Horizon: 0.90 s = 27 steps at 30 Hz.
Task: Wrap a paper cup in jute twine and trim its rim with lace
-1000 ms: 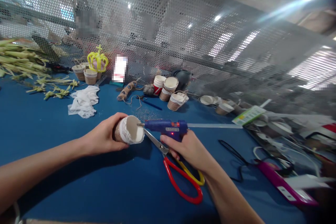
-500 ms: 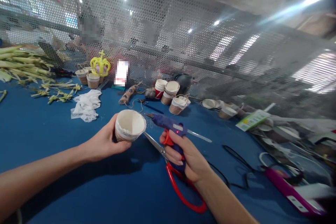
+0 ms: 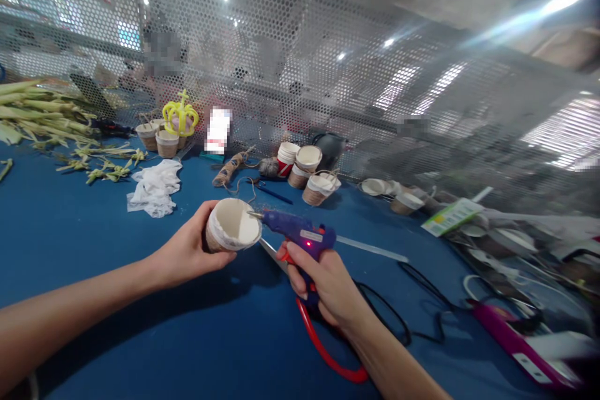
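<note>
My left hand [image 3: 192, 244] is closed around a paper cup [image 3: 224, 239], its lower part wrapped in brown twine and a white lace band below the rim. The cup is tilted, its mouth facing up and toward me. In my right hand [image 3: 323, 281] is a blue hot glue gun [image 3: 293, 228] with a lit red light and a clear glue stick [image 3: 372, 249] out of its back. The gun's metal nozzle reaches the right side of the cup's rim; whether it touches, I cannot tell. Red-handled scissors [image 3: 323, 353] lie beneath my right hand, partly hidden.
Twine-wrapped cups [image 3: 320, 189] stand along the back beside a twine bundle [image 3: 230, 169]. White lace [image 3: 156, 187] and knotted green husks [image 3: 110, 170] lie left. A purple power strip [image 3: 520, 344] and a black cord [image 3: 429, 284] lie right. A perforated metal screen [image 3: 262, 75] closes the back.
My right hand has brought the glue gun left, so its nozzle is now at the cup's rim. My left hand has tipped the cup slightly and otherwise stays in place.
</note>
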Motion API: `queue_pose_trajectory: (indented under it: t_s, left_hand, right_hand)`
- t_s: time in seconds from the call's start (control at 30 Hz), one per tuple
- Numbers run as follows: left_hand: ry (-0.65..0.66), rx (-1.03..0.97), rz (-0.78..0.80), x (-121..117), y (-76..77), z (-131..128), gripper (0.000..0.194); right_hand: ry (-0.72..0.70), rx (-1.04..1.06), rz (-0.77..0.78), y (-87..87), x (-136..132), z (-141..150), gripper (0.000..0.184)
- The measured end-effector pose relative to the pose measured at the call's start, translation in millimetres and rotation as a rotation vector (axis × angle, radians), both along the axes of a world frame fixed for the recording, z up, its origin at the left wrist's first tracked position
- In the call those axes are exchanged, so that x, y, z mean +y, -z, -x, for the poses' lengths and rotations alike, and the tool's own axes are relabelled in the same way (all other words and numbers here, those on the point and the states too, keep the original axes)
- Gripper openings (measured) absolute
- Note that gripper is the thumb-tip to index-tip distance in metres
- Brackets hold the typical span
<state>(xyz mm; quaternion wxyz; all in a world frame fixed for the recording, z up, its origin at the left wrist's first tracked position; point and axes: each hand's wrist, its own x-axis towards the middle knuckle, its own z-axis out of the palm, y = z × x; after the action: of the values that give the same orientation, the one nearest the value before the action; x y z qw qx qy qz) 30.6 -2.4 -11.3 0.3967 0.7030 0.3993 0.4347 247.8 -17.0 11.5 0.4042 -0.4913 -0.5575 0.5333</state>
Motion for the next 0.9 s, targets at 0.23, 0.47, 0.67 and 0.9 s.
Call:
queue_pose_trajectory:
  t_s: [0.23, 0.47, 0.67, 0.9]
  left_hand:
    - [-0.051, 0.136, -0.099, 4, 5.2, 4, 0.053]
    - [0.04, 0.148, -0.032, 3, 0.1, 6, 0.056]
    - [0.198, 0.147, 0.1, 3, -9.7, 12, 0.059]
    - [0.286, 0.142, 0.165, 4, -10.4, 13, 0.061]
  right_hand:
    - [0.033, -0.582, -0.184, -9.5, -3, -2, 0.042]
    - [-0.024, -0.497, -0.198, -15.3, -1, -15, 0.037]
    - [-0.068, -0.479, -0.172, -22.8, 3, -27, 0.03]
    - [-0.085, -0.516, -0.096, -25.5, 4, -28, 0.032]
